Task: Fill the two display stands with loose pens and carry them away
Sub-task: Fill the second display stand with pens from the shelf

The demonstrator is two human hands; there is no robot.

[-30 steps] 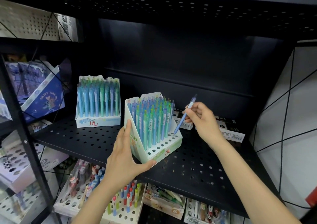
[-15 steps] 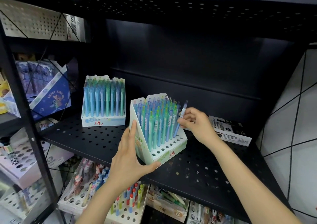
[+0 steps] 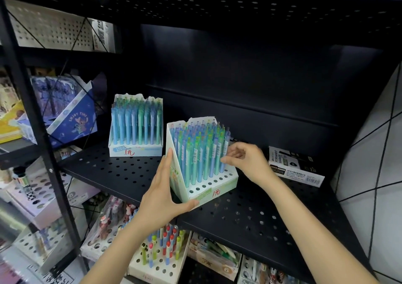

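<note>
Near pen stand [image 3: 202,166] on the black shelf [image 3: 121,170], steadied by the left hand and reached by the right.

The stand sits angled near the front edge of the perforated metal shelf, its holes almost full of blue and green pens [image 3: 200,153]; a second, full stand [image 3: 136,127] stands behind it to the left, and a marker box [image 3: 293,167] lies to the right. Lower shelves hold more pen trays, with tiled wall at right. The loose pen the right hand held half a second ago now stands among the others. The left hand [image 3: 162,199] presses the stand's left wall, fingers straight, thumb under the front corner. The right hand [image 3: 245,160] touches the rightmost pens, fingers loosely curled; whether they pinch one, I cannot tell.
</note>
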